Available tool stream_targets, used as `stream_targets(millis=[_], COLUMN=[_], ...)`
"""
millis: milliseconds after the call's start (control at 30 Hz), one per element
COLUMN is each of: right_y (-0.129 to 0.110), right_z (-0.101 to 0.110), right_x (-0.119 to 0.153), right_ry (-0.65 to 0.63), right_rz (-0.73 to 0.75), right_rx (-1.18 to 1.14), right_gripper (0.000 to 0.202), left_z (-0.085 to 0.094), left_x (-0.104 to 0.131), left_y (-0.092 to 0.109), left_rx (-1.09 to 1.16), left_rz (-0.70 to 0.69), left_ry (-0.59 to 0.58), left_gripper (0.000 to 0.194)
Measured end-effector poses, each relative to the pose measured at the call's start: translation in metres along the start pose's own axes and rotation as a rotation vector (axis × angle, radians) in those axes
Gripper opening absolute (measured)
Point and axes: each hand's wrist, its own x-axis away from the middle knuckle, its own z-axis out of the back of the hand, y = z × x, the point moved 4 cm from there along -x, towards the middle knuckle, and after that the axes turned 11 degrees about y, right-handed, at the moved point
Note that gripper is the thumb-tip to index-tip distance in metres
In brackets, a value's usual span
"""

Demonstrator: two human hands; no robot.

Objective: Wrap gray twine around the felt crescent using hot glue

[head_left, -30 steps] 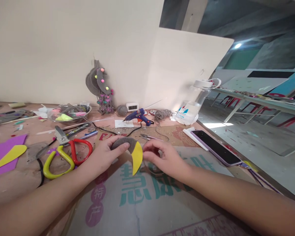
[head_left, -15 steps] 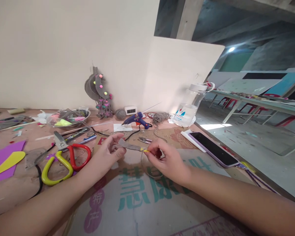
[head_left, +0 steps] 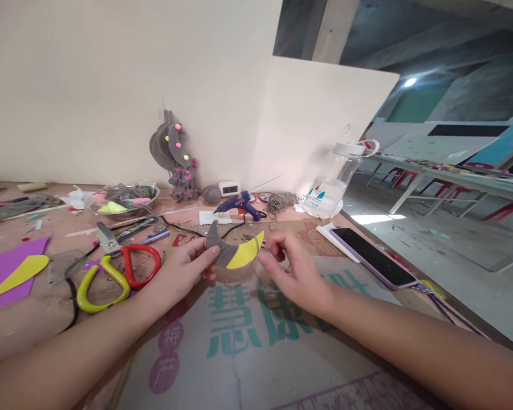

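My left hand (head_left: 192, 259) pinches the left half of a crescent moon (head_left: 244, 254) of yellow sheet, between thumb and fingers. Its left part is wrapped in grey yarn (head_left: 218, 245); the right part is bare yellow, with a strand crossing near the tip. Beside that tip is my right hand (head_left: 297, 270), thumb and index finger apart and the other fingers curled. A thin loop of yarn hangs below, close to the right thumb. Under both hands lies a printed cardboard sheet (head_left: 188, 364).
Scissors with red and yellow handles (head_left: 106, 285) lie left, near purple sheets (head_left: 12, 279). Behind are a blue glue gun (head_left: 241, 204), a yarn bundle (head_left: 282, 201), a bowl of scraps (head_left: 151, 199) and a decorated hanging crescent (head_left: 177, 151). A water bottle (head_left: 329, 182) and phone (head_left: 374, 259) are right.
The crescent has turned from nearly edge-on to showing its broad face. My right hand has let go of its yellow tip and moved slightly right, fingers spreading.
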Motion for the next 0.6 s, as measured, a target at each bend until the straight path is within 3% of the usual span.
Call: stream_targets(millis=[100,200,300,500,600], right_y=[0.018,0.026,0.025,0.024,0.024], right_z=[-0.003,-0.013,-0.018,-0.02,-0.024], right_x=[-0.004,-0.006,-0.004,-0.001,0.001], right_ry=[0.065,-0.05,-0.155,-0.232,-0.371], right_rz=[-0.263,-0.414,-0.487,-0.578,-0.602], right_rx=[-0.161,-0.272,-0.274,-0.366,-0.436], right_gripper=[0.026,0.025,0.028,0.033,0.038], left_z=[-0.001,-0.001,0.001,0.002,-0.001], left_x=[0.001,0.001,0.001,0.004,0.005], left_y=[-0.002,-0.002,0.0,0.008,0.01], left_rx=[0.049,0.029,-0.04,-0.261,-0.25], left_rz=[0.018,0.016,-0.025,-0.097,-0.073], left_ry=[-0.008,0.0,0.02,0.028,-0.002], left_gripper=[0.022,0.024,0.03,0.024,0.023])
